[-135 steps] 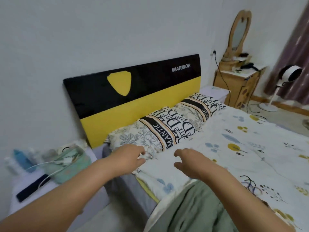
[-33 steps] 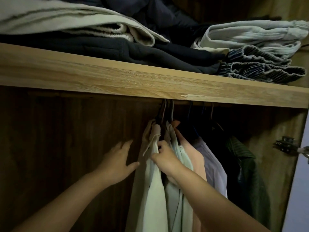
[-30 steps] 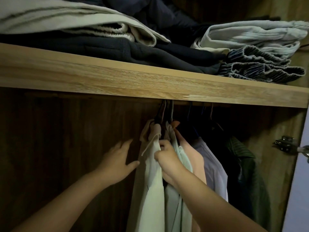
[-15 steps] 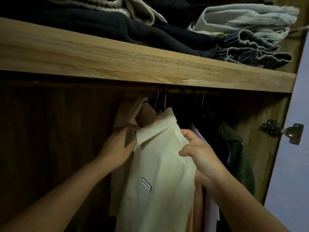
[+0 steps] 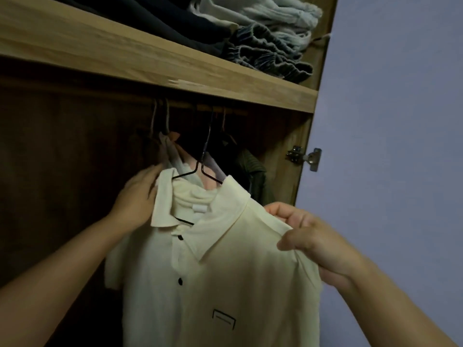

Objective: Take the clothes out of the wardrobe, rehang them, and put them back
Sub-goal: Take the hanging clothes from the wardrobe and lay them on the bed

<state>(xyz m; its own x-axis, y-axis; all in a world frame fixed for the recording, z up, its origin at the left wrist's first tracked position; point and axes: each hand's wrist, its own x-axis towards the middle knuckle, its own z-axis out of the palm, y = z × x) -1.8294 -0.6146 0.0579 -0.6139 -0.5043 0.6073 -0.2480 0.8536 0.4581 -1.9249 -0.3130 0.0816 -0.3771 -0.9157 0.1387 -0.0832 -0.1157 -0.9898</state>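
Note:
A cream polo shirt [image 5: 225, 279] with dark buttons hangs on a thin black wire hanger [image 5: 203, 161] in front of the open wardrobe. My right hand [image 5: 315, 244] pinches the shirt's right shoulder seam. My left hand [image 5: 136, 196] holds the shirt's left shoulder just behind the collar, its fingertips hidden by the fabric. The hanger's hook reaches up toward the dark rail; whether it still sits on the rail I cannot tell. Other shirts [image 5: 175, 154], pink and pale, and a dark green garment [image 5: 253, 171] hang behind it.
A wooden shelf [image 5: 150, 58] runs just above the rail, loaded with folded clothes [image 5: 263, 38]. The wardrobe's side panel carries a metal hinge [image 5: 304, 157] at right. A pale wall or door surface [image 5: 400, 146] fills the right side.
The cream shirt has come forward and to the right, away from the other hanging clothes, with both hands on its shoulders. My view has shifted right and down.

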